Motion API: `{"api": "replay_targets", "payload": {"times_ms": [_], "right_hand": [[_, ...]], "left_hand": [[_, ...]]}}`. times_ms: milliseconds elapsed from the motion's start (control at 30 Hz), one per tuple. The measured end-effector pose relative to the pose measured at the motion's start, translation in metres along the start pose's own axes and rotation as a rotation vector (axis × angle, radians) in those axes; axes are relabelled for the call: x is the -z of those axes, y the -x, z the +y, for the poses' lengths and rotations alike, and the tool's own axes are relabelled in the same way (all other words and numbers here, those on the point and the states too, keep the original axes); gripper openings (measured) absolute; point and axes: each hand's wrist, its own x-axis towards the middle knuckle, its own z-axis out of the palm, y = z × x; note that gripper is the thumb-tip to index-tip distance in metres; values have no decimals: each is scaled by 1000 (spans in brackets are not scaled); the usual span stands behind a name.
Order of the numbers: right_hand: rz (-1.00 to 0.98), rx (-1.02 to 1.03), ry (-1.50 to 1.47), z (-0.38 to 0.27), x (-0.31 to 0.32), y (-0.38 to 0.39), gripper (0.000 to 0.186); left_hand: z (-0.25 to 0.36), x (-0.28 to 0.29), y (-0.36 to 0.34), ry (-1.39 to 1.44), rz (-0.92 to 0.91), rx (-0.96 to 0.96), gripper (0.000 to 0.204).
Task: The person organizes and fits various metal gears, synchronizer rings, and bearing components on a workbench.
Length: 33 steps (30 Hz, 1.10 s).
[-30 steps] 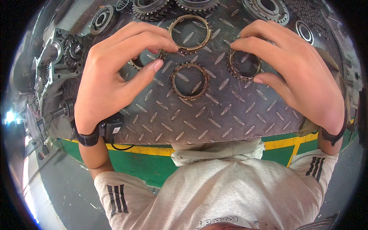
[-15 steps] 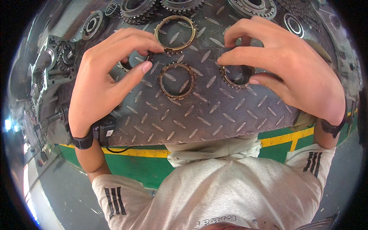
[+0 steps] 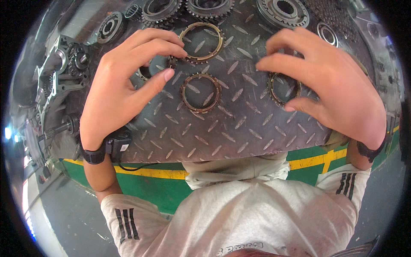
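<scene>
My left hand (image 3: 124, 81) is curled over a toothed metal ring (image 3: 172, 62), partly hidden beneath it. Its thumb and fingertips stay apart beside the ring's edge. On the right, my right hand (image 3: 327, 81), slightly blurred, arches over another toothed ring (image 3: 275, 95). The fingers are spread from the thumb, whose tip is close to that ring; contact is unclear. Between my hands a smaller brownish ring (image 3: 183, 94) lies flat. Beyond it is a larger brass-coloured ring (image 3: 221, 39), near my left fingertips.
Along the far side sit two gears (image 3: 160, 13), a hub-like toothed disc (image 3: 282, 10) and bearings (image 3: 110, 28). An opened metal housing (image 3: 55, 68) stands at the left beside a shaft (image 3: 58, 129). The tread-plate tabletop (image 3: 209, 137) ends in front of my body.
My right hand has shifted to the right, and the ring under it has moved right as well. The whole view has drifted slightly; my left hand keeps its pose over its ring.
</scene>
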Motion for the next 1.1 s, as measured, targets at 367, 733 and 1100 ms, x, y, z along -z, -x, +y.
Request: {"api": "replay_targets", "payload": {"times_ms": [367,733,1100], "right_hand": [[-140,-231,236,-11,10,-8,56],[-99,-110,117,-10,6,-4,61],[-24,-48,156,-8,-1,-3,64]], "left_hand": [[2,-5,-1,-42,-43,-30,51],[2,-2,0,-28,-37,6,60],[-3,0,-1,-75,-101,-77,35]]}}
